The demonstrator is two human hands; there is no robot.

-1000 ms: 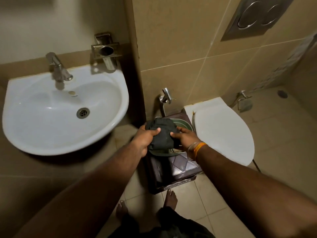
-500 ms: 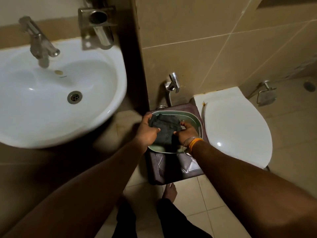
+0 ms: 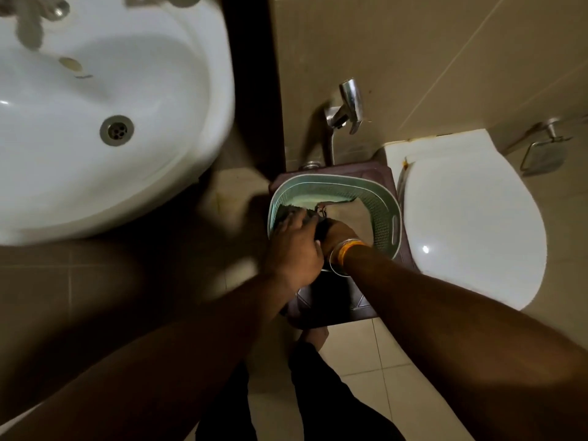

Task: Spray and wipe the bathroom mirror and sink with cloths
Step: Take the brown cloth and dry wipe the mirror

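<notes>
Both hands, left hand (image 3: 294, 246) and right hand (image 3: 338, 234), grip the dark crumpled cloth (image 3: 310, 216) inside the pale green perforated plastic basket (image 3: 383, 211), right of the white ceramic sink (image 3: 178, 148); likely stowing or fetching it, wiping comes next.

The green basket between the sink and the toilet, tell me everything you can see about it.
The green basket looks like pale green plastic, rounded-rectangular, with perforated mesh walls, a smooth rim and a slot handle on its right side. It sits upright on a dark brown stool beside the toilet. Both hands reach into its near side: the left hand and right hand hold a dark cloth there. Something tan lies inside.
</notes>
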